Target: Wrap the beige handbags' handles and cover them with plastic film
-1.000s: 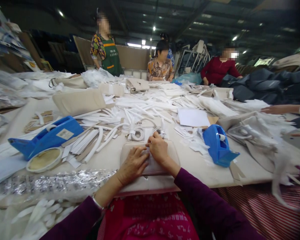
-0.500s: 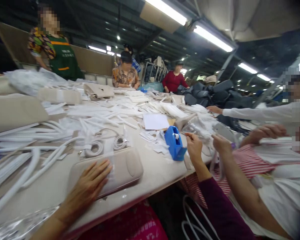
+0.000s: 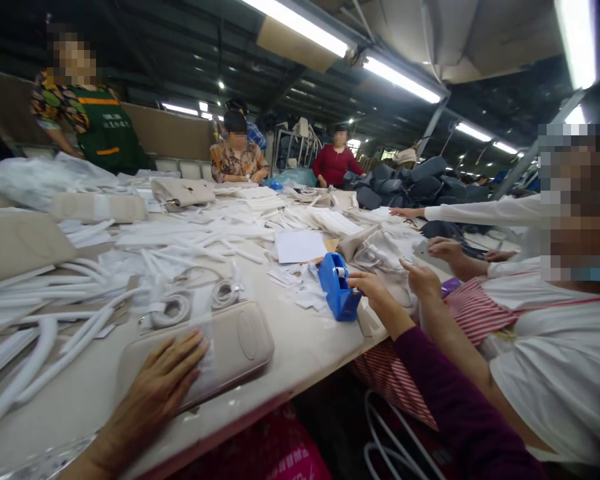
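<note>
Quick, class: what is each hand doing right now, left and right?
Left hand: open, flat on the beige padded pouch.
Right hand: at the blue plastic tape dispenser; whether it grips anything cannot be told.

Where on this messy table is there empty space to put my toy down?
The barest patch is the table top between the flat beige pouch under the left hand and the blue tape dispenser by the right hand. Farther back, white strips and a paper sheet crowd everything.
</note>
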Available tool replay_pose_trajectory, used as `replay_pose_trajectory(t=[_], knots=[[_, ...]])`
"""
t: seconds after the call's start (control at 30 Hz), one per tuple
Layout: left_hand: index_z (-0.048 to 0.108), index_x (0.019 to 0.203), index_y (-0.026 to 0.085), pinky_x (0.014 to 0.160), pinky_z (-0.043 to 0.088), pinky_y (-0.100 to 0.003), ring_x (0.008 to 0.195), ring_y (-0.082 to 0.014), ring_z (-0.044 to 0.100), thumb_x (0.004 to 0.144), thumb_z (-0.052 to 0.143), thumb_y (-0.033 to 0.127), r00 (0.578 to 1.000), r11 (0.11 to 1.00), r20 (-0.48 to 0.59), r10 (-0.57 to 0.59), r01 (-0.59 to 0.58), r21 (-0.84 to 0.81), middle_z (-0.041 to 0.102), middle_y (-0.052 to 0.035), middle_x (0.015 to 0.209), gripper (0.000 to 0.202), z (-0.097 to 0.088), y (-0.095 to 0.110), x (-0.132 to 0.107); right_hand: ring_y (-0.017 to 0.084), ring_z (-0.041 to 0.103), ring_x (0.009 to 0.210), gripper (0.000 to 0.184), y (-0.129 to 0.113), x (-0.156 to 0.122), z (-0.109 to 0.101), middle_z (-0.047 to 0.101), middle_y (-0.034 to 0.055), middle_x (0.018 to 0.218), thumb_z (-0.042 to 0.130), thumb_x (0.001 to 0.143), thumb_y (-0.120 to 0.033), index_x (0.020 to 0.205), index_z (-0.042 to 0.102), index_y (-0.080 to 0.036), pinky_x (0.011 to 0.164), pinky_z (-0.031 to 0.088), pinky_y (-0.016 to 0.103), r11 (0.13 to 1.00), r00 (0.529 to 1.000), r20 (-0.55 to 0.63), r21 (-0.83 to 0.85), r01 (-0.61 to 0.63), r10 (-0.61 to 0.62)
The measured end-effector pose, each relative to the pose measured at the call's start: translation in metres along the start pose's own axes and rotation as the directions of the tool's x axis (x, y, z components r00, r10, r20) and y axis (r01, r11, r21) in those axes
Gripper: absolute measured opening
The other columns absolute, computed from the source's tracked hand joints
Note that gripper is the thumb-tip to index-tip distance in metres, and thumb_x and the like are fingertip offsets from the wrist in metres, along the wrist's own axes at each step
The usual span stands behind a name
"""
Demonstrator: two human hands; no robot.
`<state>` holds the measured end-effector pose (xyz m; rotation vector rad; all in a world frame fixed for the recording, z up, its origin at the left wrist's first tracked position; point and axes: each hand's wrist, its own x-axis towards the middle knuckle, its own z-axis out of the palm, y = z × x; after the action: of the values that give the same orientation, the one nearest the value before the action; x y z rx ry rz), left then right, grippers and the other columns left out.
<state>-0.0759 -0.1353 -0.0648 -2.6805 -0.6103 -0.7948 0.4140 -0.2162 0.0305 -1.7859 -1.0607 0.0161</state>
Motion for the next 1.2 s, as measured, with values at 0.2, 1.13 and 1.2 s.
replay_pose_trajectory(t=[0.2, 1.13, 1.2], knots=[[0.043, 0.141, 0.023, 0.111, 0.033, -0.044, 0.131, -0.0257, 0.049, 0.091, 0.05, 0.026, 1.0, 1.0, -0.019, 0.008, -0.008, -0.005, 0.052, -0.0087, 0.142, 0.051, -0.003, 0.004, 0.003, 0.012, 0.05, 0.048, 0.04, -0.002, -0.04, -0.015, 0.063, 0.0039, 0.057, 0.065, 0.063, -0.037, 0.091, 0.066, -0.009, 0.048, 0.034, 0.025, 0.941, 0.97, 0.11, 0.24, -0.238, 0.218], [0.055, 0.13, 0.02, 0.116, 0.025, -0.052, 0.135, -0.0255, 0.042, 0.094, 0.049, 0.022, 0.973, 0.943, 0.099, -0.208, 0.227, -0.244, 0.054, -0.0117, 0.138, 0.037, -0.027, 0.029, 0.006, 0.016, 0.06, 0.071, 0.022, -0.252, -0.096, 0.157, 0.07, 0.0023, 0.068, 0.059, 0.071, -0.005, 0.07, 0.074, -0.021, 0.086, 0.029, 0.032, 0.275, -0.166, 0.947, 0.243, 0.93, -0.277], [0.056, 0.129, 0.021, 0.117, 0.023, -0.052, 0.135, -0.0253, 0.042, 0.094, 0.048, 0.022, 0.97, 0.938, 0.1, -0.223, 0.242, -0.247, 0.052, -0.0122, 0.14, 0.036, -0.027, 0.029, 0.005, 0.016, 0.061, 0.07, 0.022, -0.257, -0.097, 0.181, 0.071, 0.0035, 0.07, 0.058, 0.073, -0.006, 0.075, 0.075, -0.02, 0.088, 0.029, 0.032, 0.254, -0.178, 0.953, 0.24, 0.937, -0.244]])
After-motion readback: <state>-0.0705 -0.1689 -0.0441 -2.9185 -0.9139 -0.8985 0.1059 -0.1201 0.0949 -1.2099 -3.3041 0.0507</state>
